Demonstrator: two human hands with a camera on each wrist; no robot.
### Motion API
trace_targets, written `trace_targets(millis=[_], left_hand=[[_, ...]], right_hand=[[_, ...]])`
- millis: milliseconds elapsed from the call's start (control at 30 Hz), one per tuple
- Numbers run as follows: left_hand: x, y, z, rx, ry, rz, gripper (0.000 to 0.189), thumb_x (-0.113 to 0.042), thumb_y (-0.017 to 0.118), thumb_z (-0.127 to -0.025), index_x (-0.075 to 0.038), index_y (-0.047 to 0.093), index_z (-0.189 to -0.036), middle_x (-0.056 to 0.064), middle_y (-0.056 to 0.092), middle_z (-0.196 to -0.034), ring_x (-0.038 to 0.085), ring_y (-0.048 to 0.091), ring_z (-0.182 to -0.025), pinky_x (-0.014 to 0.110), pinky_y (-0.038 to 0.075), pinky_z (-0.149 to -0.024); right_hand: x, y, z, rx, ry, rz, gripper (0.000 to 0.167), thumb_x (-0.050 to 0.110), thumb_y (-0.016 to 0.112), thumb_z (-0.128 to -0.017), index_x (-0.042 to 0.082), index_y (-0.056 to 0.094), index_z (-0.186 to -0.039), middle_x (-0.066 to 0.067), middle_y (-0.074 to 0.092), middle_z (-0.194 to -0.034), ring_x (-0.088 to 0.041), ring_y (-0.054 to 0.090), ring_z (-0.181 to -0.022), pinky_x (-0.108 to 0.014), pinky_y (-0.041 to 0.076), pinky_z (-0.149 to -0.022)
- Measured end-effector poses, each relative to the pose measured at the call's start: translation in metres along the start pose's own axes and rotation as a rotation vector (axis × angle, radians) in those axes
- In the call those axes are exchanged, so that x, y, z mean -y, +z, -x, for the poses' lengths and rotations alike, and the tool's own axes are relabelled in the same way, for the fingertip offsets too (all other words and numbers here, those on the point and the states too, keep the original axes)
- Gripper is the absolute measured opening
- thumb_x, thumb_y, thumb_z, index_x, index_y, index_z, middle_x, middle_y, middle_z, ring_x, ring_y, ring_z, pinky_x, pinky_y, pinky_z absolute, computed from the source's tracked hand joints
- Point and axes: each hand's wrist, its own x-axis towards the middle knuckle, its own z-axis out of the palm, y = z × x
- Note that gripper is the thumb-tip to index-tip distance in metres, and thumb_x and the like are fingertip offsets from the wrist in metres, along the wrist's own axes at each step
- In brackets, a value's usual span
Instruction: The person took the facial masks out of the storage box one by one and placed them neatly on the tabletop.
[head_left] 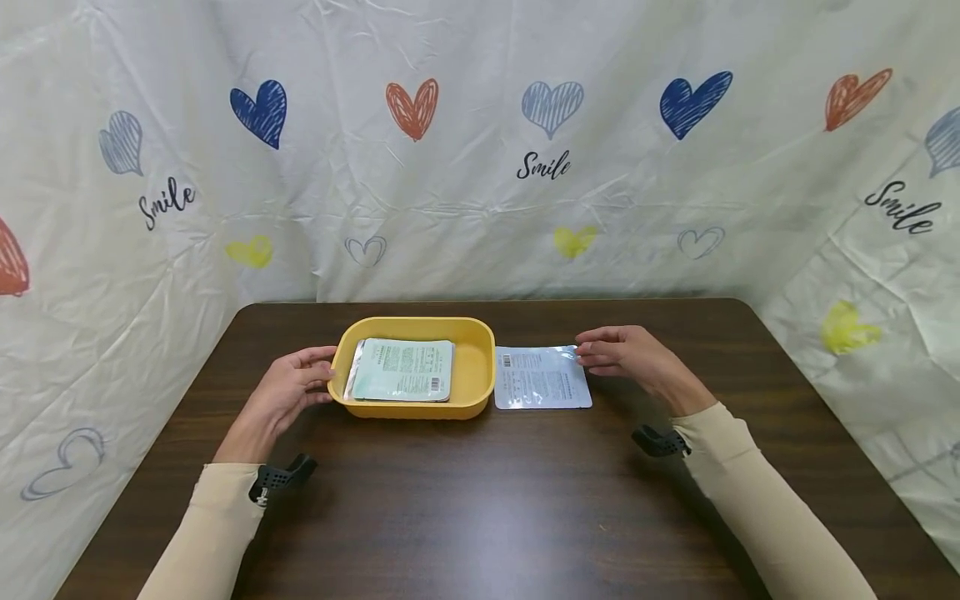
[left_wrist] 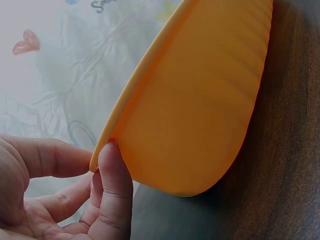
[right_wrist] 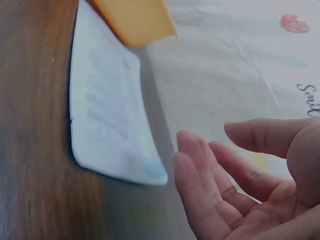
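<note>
A yellow plastic tray (head_left: 474, 367) stands on the table, holding a small stack of flat sachets with a pale green one (head_left: 405, 371) on top. My left hand (head_left: 292, 387) is at the tray's left end. In the left wrist view its thumb and fingers (left_wrist: 116, 185) pinch the tray's rim (left_wrist: 127, 95). Just right of the tray lies a light blue printed sachet (head_left: 542, 379), flat on the table. By its upper right corner is my right hand (head_left: 626, 362), fingers relaxed and holding nothing. The right wrist view shows those fingertips (right_wrist: 185, 165) beside the sachet's end (right_wrist: 117, 165).
The dark wood table (head_left: 480, 500) has its far edge close behind the tray. Beyond hangs a white cloth (head_left: 465, 183) printed with hearts and the word "Smile", also at both sides. A black strap (head_left: 281, 477) is on each wrist.
</note>
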Motion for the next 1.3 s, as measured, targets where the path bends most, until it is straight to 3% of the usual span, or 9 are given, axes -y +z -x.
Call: trace_targets(millis=[167,433,600,967,1300], left_hand=[[0.0,-0.002,0.0,0.005,-0.004,0.001,0.054,-0.013,0.058,-0.102,-0.003,0.041,-0.153,0.015,0.056,-0.129,0.018,0.064,-0.095,0.028,0.059,-0.079],[0.001,-0.003,0.0,0.005,-0.012,0.006,0.056,-0.014,0.059,-0.102,-0.003,0.04,-0.153,0.011,0.06,-0.124,0.017,0.065,-0.093,0.028,0.06,-0.079],[0.001,-0.003,0.0,0.01,-0.012,0.008,0.056,-0.013,0.059,-0.102,-0.003,0.04,-0.153,0.008,0.062,-0.12,0.017,0.066,-0.092,0.028,0.06,-0.079],[-0.002,-0.006,-0.002,0.011,0.0,0.015,0.055,-0.01,0.059,-0.102,-0.001,0.039,-0.153,0.005,0.064,-0.111,0.016,0.067,-0.088,0.028,0.06,-0.077],[0.001,-0.003,-0.002,0.013,0.007,0.016,0.054,-0.008,0.06,-0.1,-0.001,0.041,-0.151,0.004,0.063,-0.105,0.017,0.067,-0.086,0.028,0.06,-0.076]], right_hand=[[0.01,0.008,-0.003,0.018,-0.009,-0.06,0.05,0.023,0.064,-0.101,-0.004,0.052,-0.141,-0.027,0.061,-0.136,-0.037,0.063,-0.122,-0.048,0.051,-0.102],[0.026,0.021,-0.01,0.038,-0.025,-0.079,0.049,0.028,0.066,-0.1,0.001,0.055,-0.14,-0.026,0.061,-0.136,-0.037,0.063,-0.123,-0.038,0.056,-0.096],[0.033,0.027,-0.013,0.048,-0.07,-0.088,0.049,0.029,0.067,-0.099,0.003,0.056,-0.14,-0.017,0.069,-0.127,-0.041,0.06,-0.125,-0.037,0.056,-0.095],[0.049,0.047,-0.023,0.098,-0.167,-0.105,0.047,0.031,0.066,-0.1,0.005,0.058,-0.138,-0.018,0.07,-0.125,-0.044,0.061,-0.123,-0.056,0.047,-0.105],[0.058,0.069,-0.028,0.153,-0.201,-0.149,0.046,0.027,0.067,-0.099,0.004,0.058,-0.138,-0.028,0.063,-0.132,-0.035,0.067,-0.117,-0.04,0.056,-0.096]])
